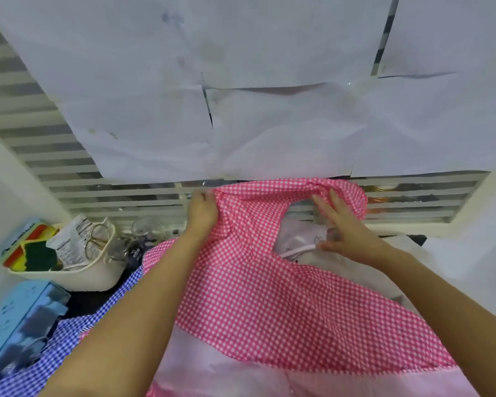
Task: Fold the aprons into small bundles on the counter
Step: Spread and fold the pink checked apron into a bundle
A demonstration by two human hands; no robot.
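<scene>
A pink gingham apron lies spread over the counter in front of me, its neck loop reaching the far wall. My left hand pinches the loop's left end at the top corner. My right hand lies with straight fingers on the loop's right side, fingertips on the pink cloth. Through the loop opening a pale pink cloth with white piping shows underneath. A blue gingham apron lies partly under the pink one at the left.
A white basket with packets, sponges and metal rings stands at the left. Glass jars stand behind it by the wall. A light blue box sits at the near left. White paper covers the striped wall.
</scene>
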